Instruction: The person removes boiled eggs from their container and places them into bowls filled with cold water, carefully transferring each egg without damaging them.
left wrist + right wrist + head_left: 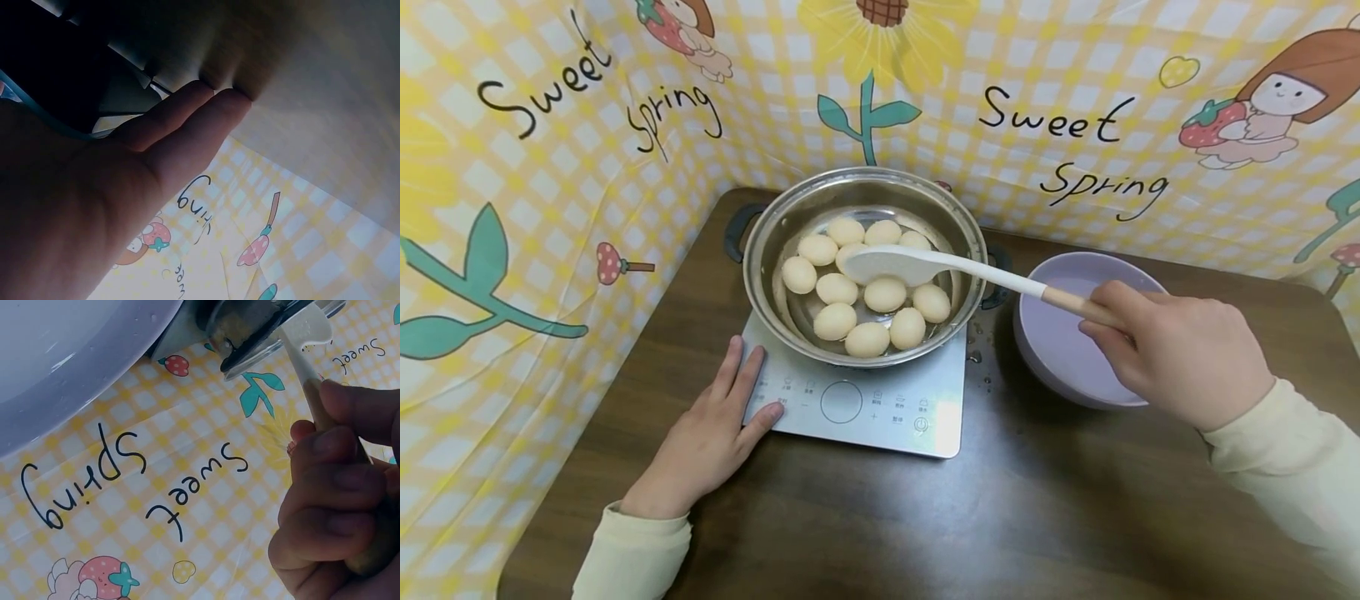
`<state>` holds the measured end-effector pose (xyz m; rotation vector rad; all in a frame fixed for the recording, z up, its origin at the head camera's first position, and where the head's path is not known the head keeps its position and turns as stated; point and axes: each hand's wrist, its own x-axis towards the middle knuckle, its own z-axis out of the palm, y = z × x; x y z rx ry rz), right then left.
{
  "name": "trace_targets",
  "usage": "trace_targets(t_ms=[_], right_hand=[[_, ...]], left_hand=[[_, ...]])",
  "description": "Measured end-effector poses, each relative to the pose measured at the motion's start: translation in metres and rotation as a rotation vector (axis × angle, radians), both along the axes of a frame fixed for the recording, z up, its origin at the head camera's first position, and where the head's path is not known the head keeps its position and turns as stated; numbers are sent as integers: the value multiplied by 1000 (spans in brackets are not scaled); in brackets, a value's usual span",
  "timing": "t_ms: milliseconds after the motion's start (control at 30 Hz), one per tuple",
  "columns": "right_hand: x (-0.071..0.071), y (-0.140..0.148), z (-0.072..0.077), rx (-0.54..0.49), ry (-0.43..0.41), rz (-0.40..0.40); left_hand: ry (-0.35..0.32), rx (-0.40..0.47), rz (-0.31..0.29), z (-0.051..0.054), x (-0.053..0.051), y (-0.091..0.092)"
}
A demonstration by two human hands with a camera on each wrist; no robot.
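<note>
In the head view, my right hand [1180, 350] grips the wooden handle of a white cooking spoon [891, 263], its fingers curled round it in the right wrist view. The spoon's head is above several pale eggs [867, 340] in a steel pot [775, 308] and covers part of some of them. The pot stands on a white induction cooker [842, 437]. My left hand [703, 442] rests at the cooker's left front side, fingers extended, with the thumb touching its top edge. The left wrist view is dark around the cooker's underside.
A purple bowl [1067, 350] stands right of the pot, under the spoon's handle and my right hand. Water drops [974, 357] lie on the dark wooden table [1037, 517] between cooker and bowl. A yellow checked cloth [925, 108] hangs behind and to the left.
</note>
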<state>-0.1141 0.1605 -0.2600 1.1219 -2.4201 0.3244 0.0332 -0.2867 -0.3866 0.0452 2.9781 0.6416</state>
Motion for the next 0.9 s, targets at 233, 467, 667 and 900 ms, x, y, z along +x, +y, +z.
trace_targets(t_ms=[233, 467, 667, 900], right_hand=[[-2, -2, 2, 8, -75, 49], [-3, -3, 0, 6, -139, 89], [-7, -4, 0, 50, -227, 74], [-15, -7, 4, 117, -420, 38]], left_hand=[[-5, -1, 1, 0, -3, 0], [-9, -9, 0, 1, -4, 0], [-21, -7, 5, 2, -5, 1], [-22, 5, 13, 0, -1, 0]])
